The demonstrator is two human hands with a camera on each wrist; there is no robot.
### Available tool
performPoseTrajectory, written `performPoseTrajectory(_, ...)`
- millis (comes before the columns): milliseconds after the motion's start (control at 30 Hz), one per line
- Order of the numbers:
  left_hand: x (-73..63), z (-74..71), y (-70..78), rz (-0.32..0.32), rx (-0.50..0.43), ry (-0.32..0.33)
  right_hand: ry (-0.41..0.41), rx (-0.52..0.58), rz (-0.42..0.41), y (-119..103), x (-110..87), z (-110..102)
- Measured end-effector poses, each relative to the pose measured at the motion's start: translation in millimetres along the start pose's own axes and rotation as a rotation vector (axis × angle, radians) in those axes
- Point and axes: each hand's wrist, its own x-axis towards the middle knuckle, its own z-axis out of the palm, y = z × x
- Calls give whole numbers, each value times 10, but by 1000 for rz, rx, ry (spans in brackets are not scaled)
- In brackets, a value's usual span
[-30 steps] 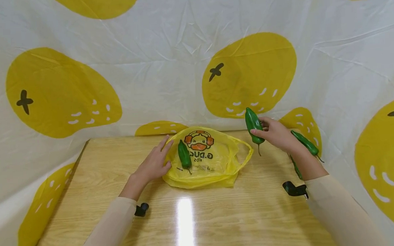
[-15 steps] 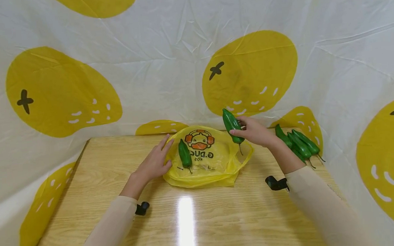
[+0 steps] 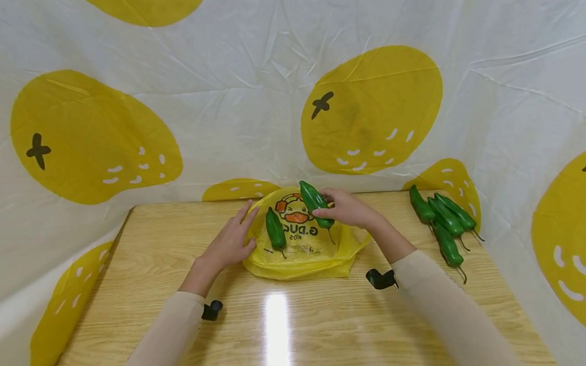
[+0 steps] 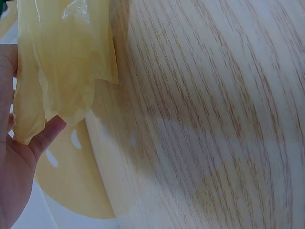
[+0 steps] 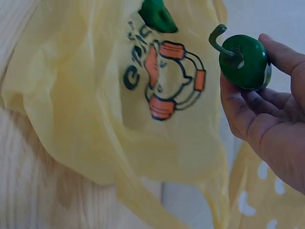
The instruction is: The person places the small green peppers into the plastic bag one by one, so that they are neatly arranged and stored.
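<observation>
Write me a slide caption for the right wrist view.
A right hand holds a green pepper seen end-on, near a yellow bag printed with a cartoon duck.

The head view looks forward and down at the yellow bag (image 3: 298,246) from its near side; both wrist views, closer, share it from left and right.

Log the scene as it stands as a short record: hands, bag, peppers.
Left hand: at the left edge of the yellow bag, fingers spread
Right hand: holding a green pepper above the bag
Bag print: duck with headphones
Pepper in bag: one visible
Loose peppers: four, grouped on the wooden table, right of the bag
</observation>
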Motion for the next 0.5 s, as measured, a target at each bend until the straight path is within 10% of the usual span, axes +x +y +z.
performPoseTrajectory(500,4,-32,28,0,14,-7,-124,-137,60,16,412,296)
